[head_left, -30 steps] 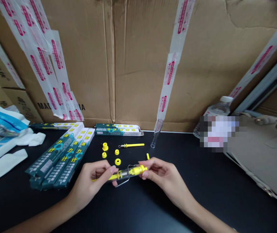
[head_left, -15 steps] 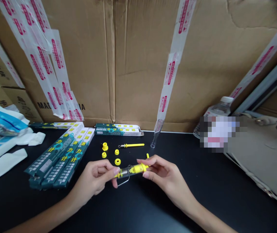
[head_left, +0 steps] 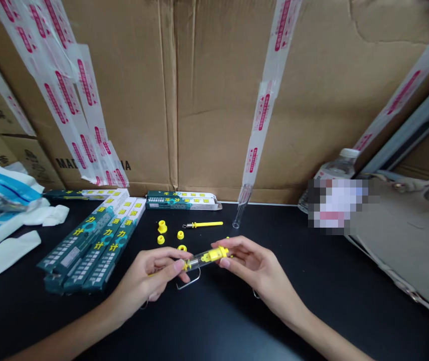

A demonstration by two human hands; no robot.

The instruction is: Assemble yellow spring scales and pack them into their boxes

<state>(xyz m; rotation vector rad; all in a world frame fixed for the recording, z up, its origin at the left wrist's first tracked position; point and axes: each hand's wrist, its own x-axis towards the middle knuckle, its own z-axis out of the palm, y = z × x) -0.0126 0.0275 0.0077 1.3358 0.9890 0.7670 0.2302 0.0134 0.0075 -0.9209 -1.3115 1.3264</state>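
Between both hands is a tube spring scale point(head_left: 204, 257), clear with yellow fittings, its right end tilted up. My left hand point(head_left: 156, 276) pinches the left end between thumb and fingers. At the yellow cap on the right end, my right hand point(head_left: 257, 265) grips with thumb and fingertips. A bent metal wire point(head_left: 189, 286) shows below the tube, close to my left fingers. Beyond the hands lie several yellow end pieces point(head_left: 162, 227), a yellow rod with a small spring and hook point(head_left: 206, 224), and a second clear tube point(head_left: 238, 216). My right hand partly hides a small yellow piece.
Dark printed boxes point(head_left: 101, 245) are stacked at left, with another pair point(head_left: 180, 201) against the cardboard wall point(head_left: 214, 100). White and blue packaging point(head_left: 3, 200) lies far left. At right stand a plastic bottle point(head_left: 334, 168) and a beige bag point(head_left: 406, 240).
The spring scale's right end has risen, and both hands have shifted slightly. A bit of wire now shows under my right hand. The view has moved a little.
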